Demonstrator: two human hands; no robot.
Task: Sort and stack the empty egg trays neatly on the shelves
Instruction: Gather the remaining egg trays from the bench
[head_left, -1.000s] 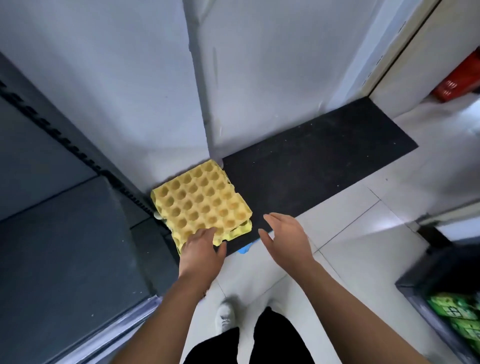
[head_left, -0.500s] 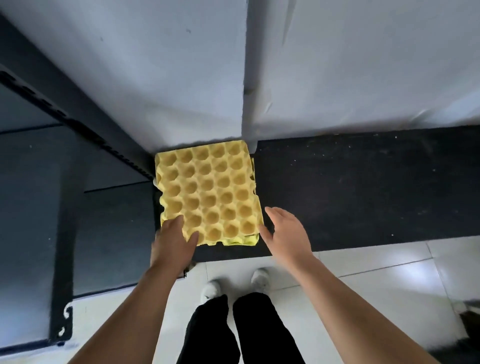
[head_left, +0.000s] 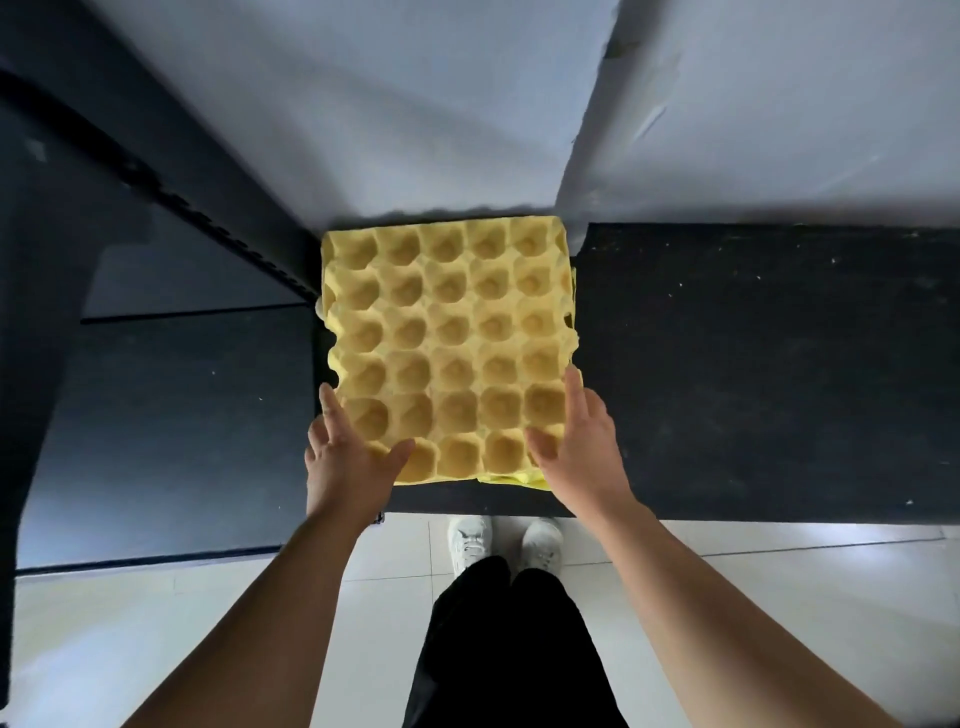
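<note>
The egg tray stack (head_left: 447, 343) is seemingly being squared mid-frame on the black shelf (head_left: 753, 364). The left grip (head_left: 348, 462) and right grip (head_left: 582, 447) are pressed straight-fingered against its near corners — clamped on nothing. A lower tray (head_left: 514, 479) is seen jutting at the near edge; nudging flush is called for.

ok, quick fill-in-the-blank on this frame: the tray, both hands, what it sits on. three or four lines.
1. The top egg tray is ____ in colour.
2. It lies on a ____ shelf board.
3. The left hand touches the tray's near-left corner; the right hand touches its near-____ corner.
4. The person's shoes are ____.

Missing words: yellow; black; right; white.
</note>
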